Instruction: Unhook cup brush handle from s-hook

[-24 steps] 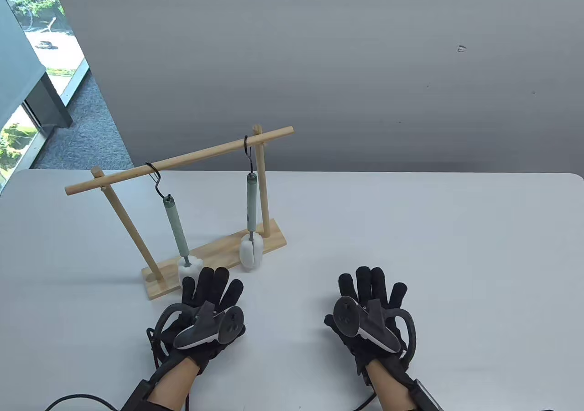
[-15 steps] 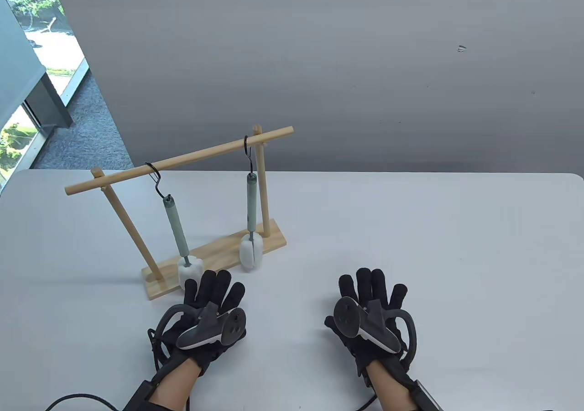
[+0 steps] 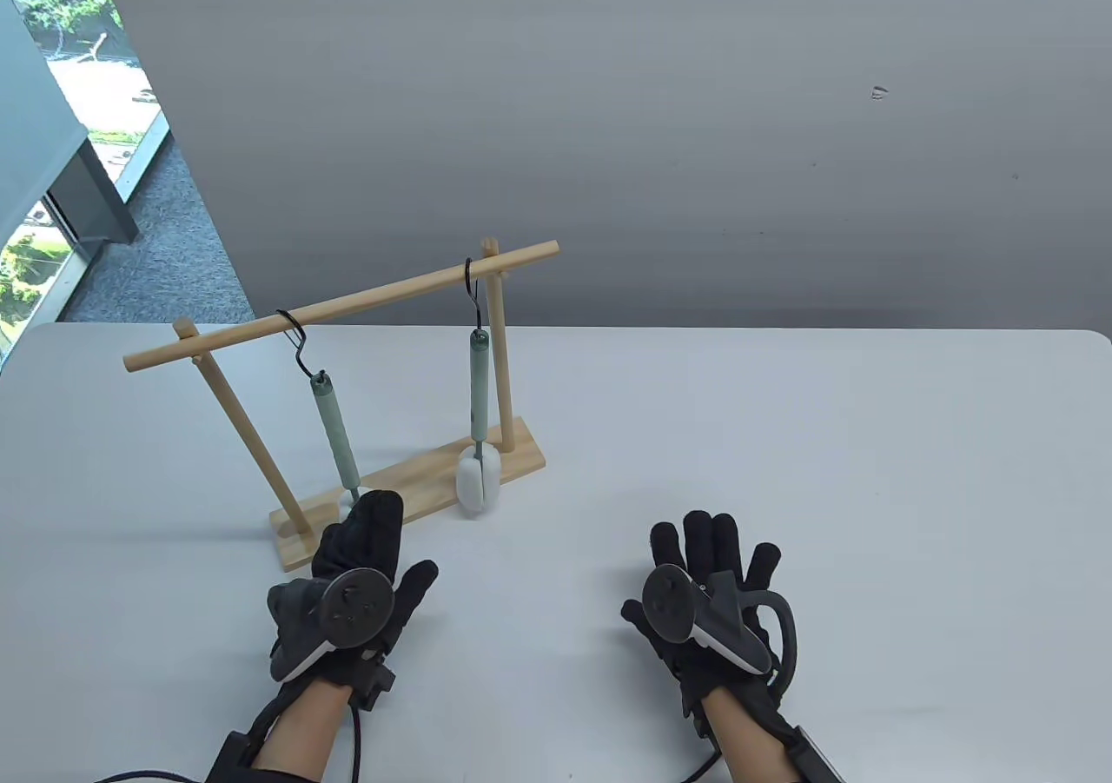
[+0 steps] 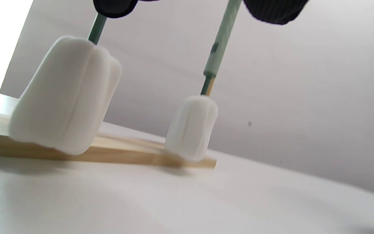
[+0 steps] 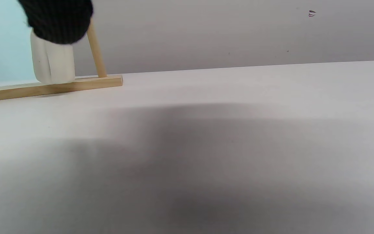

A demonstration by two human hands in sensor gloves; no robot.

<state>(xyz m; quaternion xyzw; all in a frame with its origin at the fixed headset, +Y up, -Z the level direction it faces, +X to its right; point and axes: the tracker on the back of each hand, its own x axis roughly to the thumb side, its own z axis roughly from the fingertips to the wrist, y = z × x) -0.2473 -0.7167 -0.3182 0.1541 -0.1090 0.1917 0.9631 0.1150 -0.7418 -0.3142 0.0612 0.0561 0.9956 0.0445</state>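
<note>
Two cup brushes with green handles and white sponge heads hang from black S-hooks on a wooden rack's rod [image 3: 347,303]. The left brush handle [image 3: 335,435] hangs from the left S-hook [image 3: 295,340]. The right brush handle [image 3: 479,388] hangs from the right S-hook [image 3: 472,283]. My left hand [image 3: 373,522] is turned on edge, fingers stretched out right in front of the left brush's sponge, hiding it in the table view. In the left wrist view that sponge [image 4: 65,94] is close and free, with my fingertips [image 4: 273,11] above. My right hand [image 3: 704,557] lies flat and open on the table, empty.
The rack's wooden base [image 3: 417,479] stands on the white table, with two upright posts. The right brush's sponge [image 3: 477,481] hangs just over the base's front edge. A grey wall runs behind the table. A window is at the far left.
My left hand has risen off the table, rolled onto its edge and moved forward to the left brush's sponge. My right hand has barely moved.
</note>
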